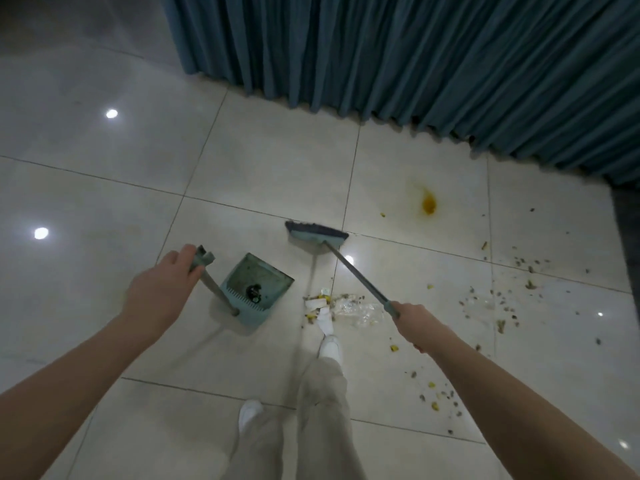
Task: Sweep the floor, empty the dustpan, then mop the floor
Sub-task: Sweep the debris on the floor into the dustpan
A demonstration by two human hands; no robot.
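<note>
- Left hand [162,289]: fingers curled round the handle top of the dustpan [258,289] — scoop right of them, on the floor [104,188].
- Right hand [414,318]: fingers wrapped round the broom [317,235] shaft; debris [346,306] just left of them.

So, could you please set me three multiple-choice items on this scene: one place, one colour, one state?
1. The pile lies: A) inside the dustpan; B) right of the dustpan; C) behind the curtain.
2. The curtain is: A) teal; B) red; C) white.
3. The right hand: A) hangs open; B) presses a wall; C) grips the broom.
Key: 1B, it sits on bare floor beside the dustpan; 2A, its folds show teal; 3C, fingers curl round the handle.
</note>
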